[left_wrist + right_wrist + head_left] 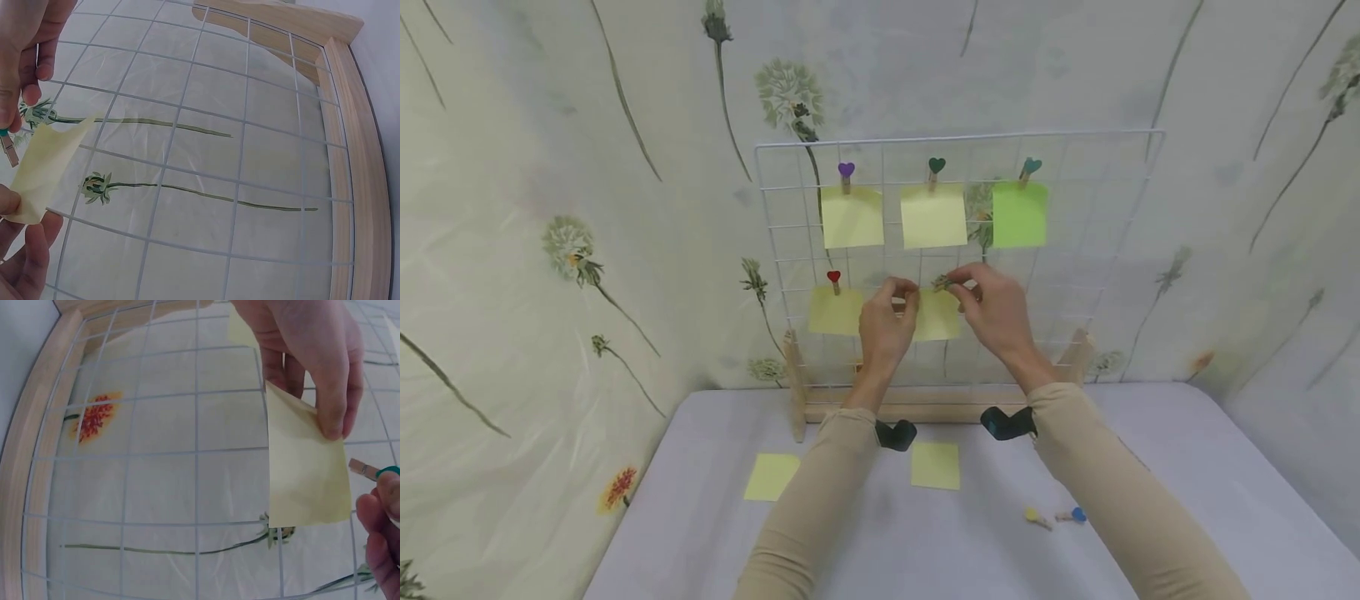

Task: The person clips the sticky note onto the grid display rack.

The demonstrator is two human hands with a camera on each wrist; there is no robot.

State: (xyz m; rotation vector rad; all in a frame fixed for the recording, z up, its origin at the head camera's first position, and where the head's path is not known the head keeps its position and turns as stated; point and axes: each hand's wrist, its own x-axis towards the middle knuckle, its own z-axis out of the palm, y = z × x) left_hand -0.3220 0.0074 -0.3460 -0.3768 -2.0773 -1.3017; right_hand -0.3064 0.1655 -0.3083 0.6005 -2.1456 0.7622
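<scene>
A pale yellow sticky note [938, 318] is held up against the white wire grid [1075, 133]. My left hand [886, 327] pinches it near its upper left corner; the note's paper bends a little in the left wrist view. At the note's top edge, my right hand [998, 310] pinches a small wooden clothespin [365, 469] with a teal-green top. The right wrist view shows the clothespin's wooden end beside the note, apart from the paper. To the left, another yellow note [829, 313] hangs under a red-heart clothespin [834, 282], partly behind my left hand.
Along the upper grid hang two yellow notes [853, 218] and a green note [1019, 217], each under a heart clothespin. A wooden base [940, 412] carries the grid. On the table [880, 542] lie two yellow notes [936, 467], a yellow clothespin [1037, 519] and a blue clothespin [1072, 516].
</scene>
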